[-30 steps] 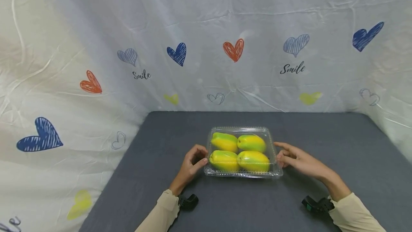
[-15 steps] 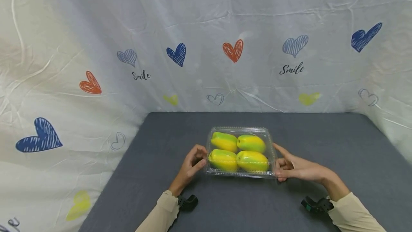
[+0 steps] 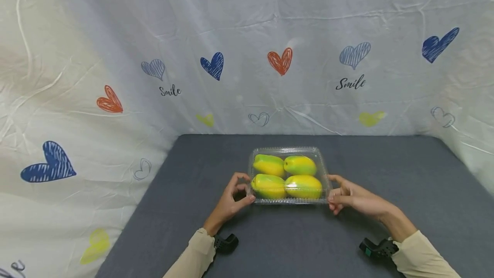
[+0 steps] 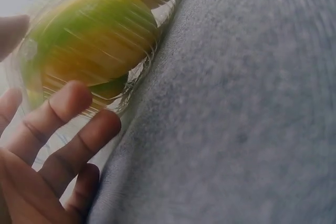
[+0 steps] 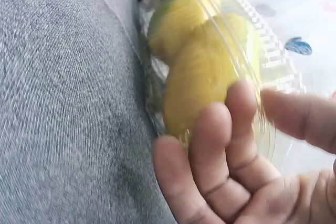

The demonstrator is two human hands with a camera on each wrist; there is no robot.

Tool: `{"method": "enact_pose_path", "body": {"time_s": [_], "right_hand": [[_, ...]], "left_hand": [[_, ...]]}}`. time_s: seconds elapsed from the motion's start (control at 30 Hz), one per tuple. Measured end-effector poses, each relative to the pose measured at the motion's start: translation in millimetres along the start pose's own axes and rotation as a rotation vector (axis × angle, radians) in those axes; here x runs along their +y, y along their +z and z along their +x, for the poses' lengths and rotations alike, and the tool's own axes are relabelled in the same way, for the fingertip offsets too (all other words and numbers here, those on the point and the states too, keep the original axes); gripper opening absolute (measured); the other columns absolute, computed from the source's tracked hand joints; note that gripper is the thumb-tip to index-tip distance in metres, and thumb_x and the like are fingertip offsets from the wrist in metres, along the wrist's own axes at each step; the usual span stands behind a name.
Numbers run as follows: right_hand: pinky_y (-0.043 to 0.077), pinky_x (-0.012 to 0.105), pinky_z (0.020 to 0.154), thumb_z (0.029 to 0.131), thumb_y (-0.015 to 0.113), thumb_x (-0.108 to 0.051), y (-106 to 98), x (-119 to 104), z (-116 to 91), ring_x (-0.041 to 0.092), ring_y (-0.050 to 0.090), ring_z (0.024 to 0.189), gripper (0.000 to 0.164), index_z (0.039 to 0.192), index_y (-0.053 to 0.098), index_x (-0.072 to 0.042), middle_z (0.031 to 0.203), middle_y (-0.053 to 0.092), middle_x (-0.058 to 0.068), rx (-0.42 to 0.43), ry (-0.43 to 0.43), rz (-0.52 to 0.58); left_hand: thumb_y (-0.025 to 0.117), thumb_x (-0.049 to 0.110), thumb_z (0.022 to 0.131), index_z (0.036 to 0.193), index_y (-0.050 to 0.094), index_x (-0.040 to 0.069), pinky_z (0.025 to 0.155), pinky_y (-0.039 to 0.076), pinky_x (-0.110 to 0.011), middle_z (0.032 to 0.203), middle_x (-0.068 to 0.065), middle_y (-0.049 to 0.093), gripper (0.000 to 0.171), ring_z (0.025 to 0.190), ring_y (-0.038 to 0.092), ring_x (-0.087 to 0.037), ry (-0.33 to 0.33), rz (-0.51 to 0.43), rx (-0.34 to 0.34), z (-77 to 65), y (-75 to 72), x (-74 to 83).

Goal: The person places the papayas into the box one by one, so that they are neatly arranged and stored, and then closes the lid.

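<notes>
A clear plastic clamshell container [image 3: 285, 150] with its lid down stands in the middle of the grey table. Several yellow-green, mango-like fruits [image 3: 303, 187] lie inside it in two rows. At its left side my left hand [image 3: 227, 204] holds the front corner, thumb at the front and index finger along the side. My right hand [image 3: 360, 199] grips the opposite side, thumb at the front right corner with the index finger stretched along the edge. Curled fingers [image 5: 212, 129] lie against the ribbed wall in the right wrist view. Left fingertips [image 4: 76, 95] overlap the container wall in the left wrist view.
The dark grey tabletop [image 3: 293, 243] extends around the container on all sides. Behind and to the left hangs a white curtain [image 3: 239, 25] printed with hearts and "Smile". Black wrist cameras [image 3: 227, 243] sit below both hands.
The container has shifted away from the person and slightly left, its front edge straighter. The left thumb has come onto its front corner; the right fingers have closed round the right side.
</notes>
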State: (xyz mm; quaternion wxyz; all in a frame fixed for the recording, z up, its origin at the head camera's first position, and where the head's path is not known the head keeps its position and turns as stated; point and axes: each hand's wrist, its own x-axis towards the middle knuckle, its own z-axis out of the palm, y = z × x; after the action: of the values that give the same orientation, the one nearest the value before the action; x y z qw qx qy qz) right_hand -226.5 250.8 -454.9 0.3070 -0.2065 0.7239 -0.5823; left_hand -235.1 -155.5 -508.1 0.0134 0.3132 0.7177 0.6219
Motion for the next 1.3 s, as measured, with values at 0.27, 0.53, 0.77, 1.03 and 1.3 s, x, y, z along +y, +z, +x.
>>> {"method": "enact_pose_path", "body": {"time_s": [0.27, 0.53, 0.77, 1.03, 1.3], "right_hand": [[0.059, 0.04, 0.078, 0.106, 0.054, -0.023, 2.6, -0.8, 2.0, 0.015, 0.065, 0.078, 0.075, 0.154, 0.005, 0.007, 0.089, 0.064, 0.005, 0.067, 0.057, 0.05], [0.059, 0.037, 0.073, 0.105, 0.056, -0.023, 5.0, -0.7, 5.4, 0.014, 0.065, 0.072, 0.053, 0.136, 0.031, 0.011, 0.083, 0.063, 0.003, 0.133, 0.071, 0.056], [0.06, 0.034, 0.072, 0.104, 0.058, -0.022, 5.8, 1.6, 7.2, 0.012, 0.065, 0.072, 0.023, 0.106, 0.057, 0.001, 0.081, 0.065, 0.0, 0.15, 0.08, 0.101], [0.061, 0.034, 0.08, 0.104, 0.057, -0.021, 7.0, 2.3, 7.1, 0.013, 0.073, 0.079, 0.017, 0.104, 0.062, -0.005, 0.086, 0.075, -0.003, 0.112, 0.081, 0.212], [0.061, 0.03, 0.078, 0.104, 0.054, -0.016, 9.8, 3.4, 9.1, 0.01, 0.072, 0.077, 0.013, 0.098, 0.063, -0.009, 0.084, 0.075, -0.004, 0.11, 0.062, 0.271]], "left_hand": [[0.064, 0.0, 0.096, 0.157, 0.018, 0.008, 0.063, 0.052, -0.025, 0.085, 0.0, 0.066, 0.077, 0.065, 0.057, -0.008, -0.118, -0.152, -0.02, 2.6, -4.0, 1.9], [0.066, 0.014, 0.099, 0.155, 0.028, 0.01, 0.053, 0.038, -0.022, 0.082, 0.006, 0.07, 0.068, 0.053, 0.042, -0.006, -0.366, -0.202, -0.001, 6.0, -8.8, 5.2], [0.062, 0.017, 0.102, 0.112, 0.048, 0.007, 0.052, 0.038, -0.02, 0.078, 0.004, 0.072, 0.02, 0.049, 0.041, -0.005, -0.368, -0.247, -0.041, 7.6, -10.6, 5.3], [0.052, 0.008, 0.104, 0.1, 0.053, 0.007, 0.045, 0.035, -0.027, 0.076, 0.001, 0.072, 0.004, 0.047, 0.04, -0.011, -0.276, -0.351, -0.149, 6.0, -13.1, 6.3], [0.052, 0.012, 0.102, 0.091, 0.056, 0.009, 0.048, 0.042, -0.021, 0.074, 0.004, 0.074, 0.012, 0.048, 0.048, -0.007, -0.408, -0.299, -0.107, 8.9, -10.1, 10.2]]}}
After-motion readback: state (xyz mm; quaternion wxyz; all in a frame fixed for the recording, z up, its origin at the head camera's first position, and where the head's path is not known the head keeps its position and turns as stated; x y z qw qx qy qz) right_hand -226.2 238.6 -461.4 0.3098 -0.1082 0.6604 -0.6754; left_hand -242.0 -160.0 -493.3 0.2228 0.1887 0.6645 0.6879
